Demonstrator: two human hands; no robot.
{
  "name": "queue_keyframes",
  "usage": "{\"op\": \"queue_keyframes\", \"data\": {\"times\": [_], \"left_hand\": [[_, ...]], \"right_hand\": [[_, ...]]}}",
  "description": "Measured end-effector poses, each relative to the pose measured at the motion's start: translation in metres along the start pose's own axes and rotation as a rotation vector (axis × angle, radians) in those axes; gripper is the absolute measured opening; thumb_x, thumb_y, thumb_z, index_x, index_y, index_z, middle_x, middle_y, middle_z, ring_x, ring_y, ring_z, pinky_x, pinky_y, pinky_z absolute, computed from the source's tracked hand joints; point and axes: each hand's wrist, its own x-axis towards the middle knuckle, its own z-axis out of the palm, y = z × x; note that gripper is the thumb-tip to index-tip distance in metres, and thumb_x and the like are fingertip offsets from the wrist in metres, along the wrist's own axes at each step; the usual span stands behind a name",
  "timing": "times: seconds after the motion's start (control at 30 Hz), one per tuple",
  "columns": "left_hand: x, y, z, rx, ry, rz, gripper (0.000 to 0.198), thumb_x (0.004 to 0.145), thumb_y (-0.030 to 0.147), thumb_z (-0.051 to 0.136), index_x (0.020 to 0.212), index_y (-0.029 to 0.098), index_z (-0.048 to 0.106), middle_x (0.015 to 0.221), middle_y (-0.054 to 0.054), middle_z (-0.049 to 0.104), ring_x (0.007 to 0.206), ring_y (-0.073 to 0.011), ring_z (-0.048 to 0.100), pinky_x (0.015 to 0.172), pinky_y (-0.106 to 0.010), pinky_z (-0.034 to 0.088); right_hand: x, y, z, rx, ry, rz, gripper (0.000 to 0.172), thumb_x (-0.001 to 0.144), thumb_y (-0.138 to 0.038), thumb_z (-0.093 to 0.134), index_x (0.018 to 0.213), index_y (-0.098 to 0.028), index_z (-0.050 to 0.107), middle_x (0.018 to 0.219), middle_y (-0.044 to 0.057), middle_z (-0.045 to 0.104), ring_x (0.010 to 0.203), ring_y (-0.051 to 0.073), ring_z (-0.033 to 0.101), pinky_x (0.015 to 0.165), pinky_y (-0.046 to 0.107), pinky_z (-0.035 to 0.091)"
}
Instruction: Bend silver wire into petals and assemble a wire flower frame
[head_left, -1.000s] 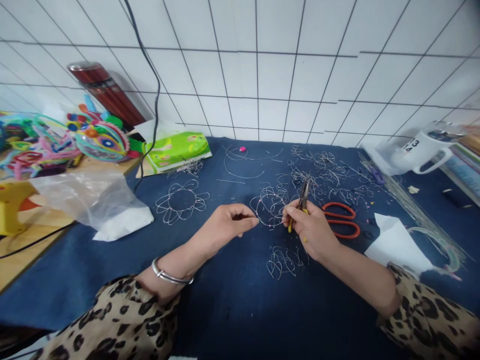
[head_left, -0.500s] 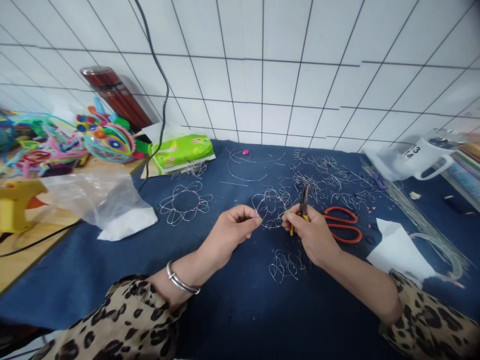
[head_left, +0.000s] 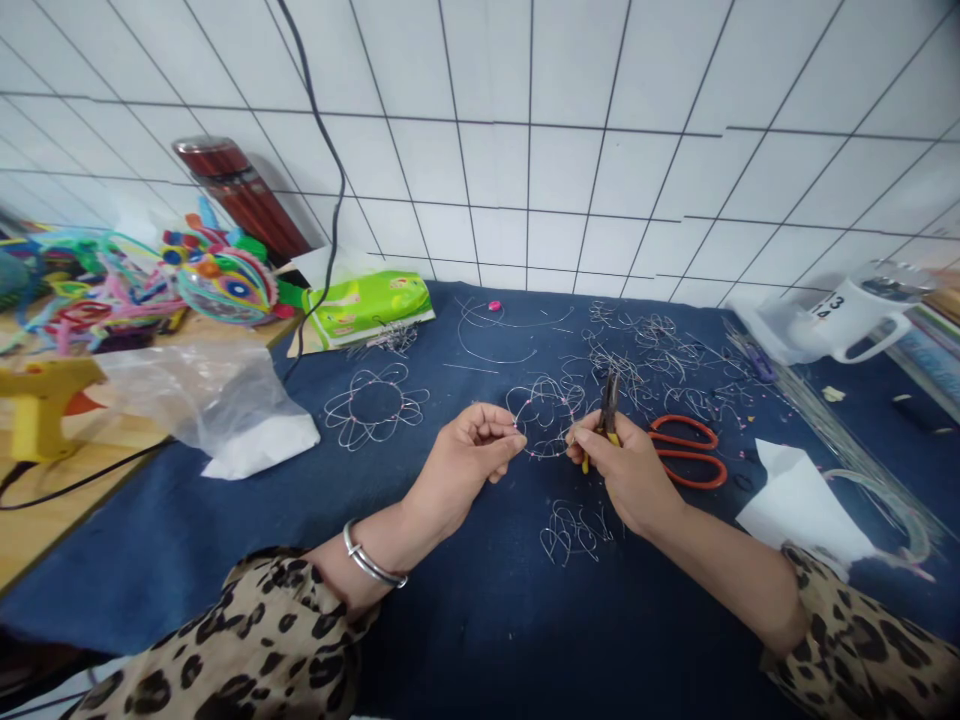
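Note:
Between my hands is a looped wire ring [head_left: 550, 402] with small pink spots along it. My left hand [head_left: 480, 445] pinches its left side between thumb and fingertips. My right hand [head_left: 619, 465] is closed around pliers [head_left: 610, 400] with yellow handles, jaws pointing away from me; its thumb and fingertip also meet at the ring's right edge. A second wire ring, flower-shaped with loops [head_left: 375, 405], lies flat to the left. Nearer to me, below the held ring, rests a small heap of bent wire pieces [head_left: 576, 532].
Red-handled scissors [head_left: 688, 452] lie right of my right hand, near white paper [head_left: 806, 500]. Tangled wire [head_left: 652, 345] and a bundle of straight wires [head_left: 847, 430] lie behind. Leftward are a plastic bag [head_left: 259, 440], a green packet [head_left: 371, 308] and a yellow glue gun [head_left: 46, 405].
The whole view has shifted slightly. Both hands keep hold of the wire ring, and the pliers stay in my right hand; little else differs.

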Motion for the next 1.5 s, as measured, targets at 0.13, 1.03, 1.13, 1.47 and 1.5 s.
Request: {"op": "queue_keyframes", "data": {"times": [0.13, 1.03, 1.13, 1.47, 1.5], "left_hand": [[-0.0002, 0.0012, 0.0011, -0.003, 0.003, 0.012, 0.021, 0.072, 0.02, 0.07, 0.085, 0.016, 0.054, 0.07, 0.003, 0.054, 0.048, -0.0021, 0.044, 0.043, -0.015, 0.038], [-0.0011, 0.0045, 0.0024, -0.029, -0.004, 0.042, 0.013, 0.078, 0.026, 0.066, 0.084, 0.015, 0.062, 0.061, 0.003, 0.052, 0.051, -0.0064, 0.046, 0.049, -0.019, 0.04], [-0.0023, 0.0068, 0.0022, -0.051, -0.022, 0.023, 0.015, 0.081, 0.029, 0.063, 0.084, 0.015, 0.062, 0.058, 0.002, 0.051, 0.052, -0.008, 0.047, 0.051, -0.02, 0.041], [0.0, 0.0051, -0.0006, -0.066, -0.01, -0.006, 0.018, 0.082, 0.032, 0.06, 0.081, 0.015, 0.063, 0.063, 0.001, 0.053, 0.052, -0.0074, 0.045, 0.048, -0.02, 0.036], [0.0, 0.0052, -0.0006, -0.068, -0.008, -0.006, 0.018, 0.082, 0.033, 0.06, 0.08, 0.015, 0.063, 0.063, 0.001, 0.053, 0.052, -0.0073, 0.045, 0.048, -0.02, 0.035]], "right_hand": [[-0.0002, 0.0004, 0.0002, 0.004, 0.0, 0.006, 0.005, 0.08, -0.023, 0.058, 0.079, -0.019, 0.054, 0.078, 0.001, 0.059, 0.071, 0.014, 0.055, 0.068, 0.03, 0.042], [0.0, 0.0025, -0.0013, 0.019, -0.018, -0.002, 0.004, 0.08, -0.024, 0.057, 0.08, -0.02, 0.055, 0.078, 0.001, 0.059, 0.071, 0.014, 0.055, 0.068, 0.03, 0.042], [0.0, 0.0034, -0.0013, 0.035, -0.027, -0.01, 0.004, 0.081, -0.024, 0.056, 0.081, -0.02, 0.055, 0.079, 0.001, 0.059, 0.072, 0.014, 0.055, 0.07, 0.031, 0.042], [-0.0006, 0.0038, -0.0032, 0.057, -0.036, 0.0, 0.005, 0.081, -0.024, 0.057, 0.081, -0.02, 0.055, 0.08, 0.002, 0.059, 0.073, 0.014, 0.055, 0.071, 0.031, 0.043], [-0.0006, 0.0035, -0.0032, 0.059, -0.037, 0.004, 0.004, 0.08, -0.024, 0.057, 0.081, -0.02, 0.055, 0.08, 0.002, 0.059, 0.072, 0.014, 0.055, 0.071, 0.031, 0.043]]}}
